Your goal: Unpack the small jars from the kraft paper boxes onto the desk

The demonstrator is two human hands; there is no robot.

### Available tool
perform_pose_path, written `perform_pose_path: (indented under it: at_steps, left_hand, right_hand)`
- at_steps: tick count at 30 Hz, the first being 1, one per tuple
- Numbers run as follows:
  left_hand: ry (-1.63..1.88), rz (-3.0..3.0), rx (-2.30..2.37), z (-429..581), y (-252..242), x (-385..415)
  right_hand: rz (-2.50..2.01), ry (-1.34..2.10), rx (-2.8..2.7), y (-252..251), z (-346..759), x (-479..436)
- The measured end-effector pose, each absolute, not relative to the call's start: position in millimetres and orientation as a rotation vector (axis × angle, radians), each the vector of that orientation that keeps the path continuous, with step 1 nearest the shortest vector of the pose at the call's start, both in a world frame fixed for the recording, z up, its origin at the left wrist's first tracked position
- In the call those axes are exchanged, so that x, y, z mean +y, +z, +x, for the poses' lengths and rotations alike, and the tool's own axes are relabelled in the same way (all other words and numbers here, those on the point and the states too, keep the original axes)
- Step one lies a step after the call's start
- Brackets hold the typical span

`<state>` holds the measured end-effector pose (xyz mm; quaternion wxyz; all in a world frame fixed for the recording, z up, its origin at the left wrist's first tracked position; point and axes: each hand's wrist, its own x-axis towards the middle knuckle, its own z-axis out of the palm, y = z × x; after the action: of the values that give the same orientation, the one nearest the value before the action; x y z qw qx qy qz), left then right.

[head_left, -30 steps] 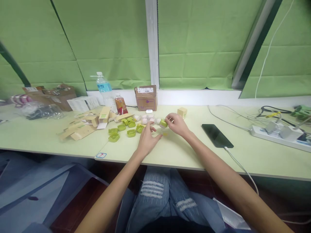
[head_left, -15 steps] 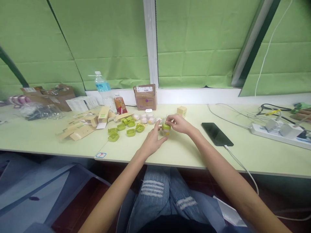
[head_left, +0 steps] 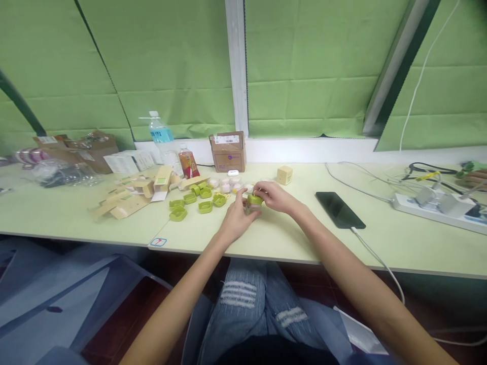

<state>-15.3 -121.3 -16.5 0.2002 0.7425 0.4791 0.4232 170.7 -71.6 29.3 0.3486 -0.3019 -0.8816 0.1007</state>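
Note:
Over the middle of the table I hold a small clear container with a green top (head_left: 254, 199). My left hand (head_left: 239, 218) is curled round its lower, see-through part, thumb on the near side. From the right, the fingers of my right hand (head_left: 274, 196) pinch the green top. Just behind my hands lie several small clear containers (head_left: 225, 187) with pale pink and yellow contents, partly hidden by my fingers. To the left are several green square pieces (head_left: 205, 207), like shallow lids. A small tan box (head_left: 284, 175) stands behind my right hand.
Flattened tan cartons (head_left: 129, 200) lie on the left, near a water bottle (head_left: 162, 139) and a drink bottle (head_left: 188, 161). A cardboard box (head_left: 228, 152) stands at the back. On the right are a phone (head_left: 338, 210) with its cable, a power strip (head_left: 437, 208) and another person's hand (head_left: 477, 177).
Both hands have shifted slightly left with the container. My left fingers now close further round its lower part, while my right fingers stay on the green top.

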Motion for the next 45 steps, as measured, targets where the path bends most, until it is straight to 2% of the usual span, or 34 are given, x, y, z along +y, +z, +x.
perform_pose_path:
  at_steps: [7, 12, 22, 29, 38, 45]
  left_hand:
    - [1.163, 2.136, 1.386, -15, -11, -125]
    - [1.153, 2.210, 1.391, -15, -5, -126]
    - [1.144, 2.249, 1.366, -18, -8, -127]
    - [1.089, 2.340, 1.367, -17, -3, -130]
    - [1.086, 2.304, 1.325, -16, -4, -131]
    - [1.153, 2.166, 1.312, -16, -6, -128]
  right_hand:
    - [-0.677, 0.109, -2.441, 32, 169, -78]
    - [-0.777, 0.070, -2.441, 32, 168, -80]
    - [-0.963, 0.108, -2.346, 28, 167, -82]
    - [-0.885, 0.042, -2.454, 25, 163, -83]
    - [-0.790, 0.145, -2.407, 26, 164, -83]
    - [-0.889, 0.011, -2.439, 24, 162, -87]
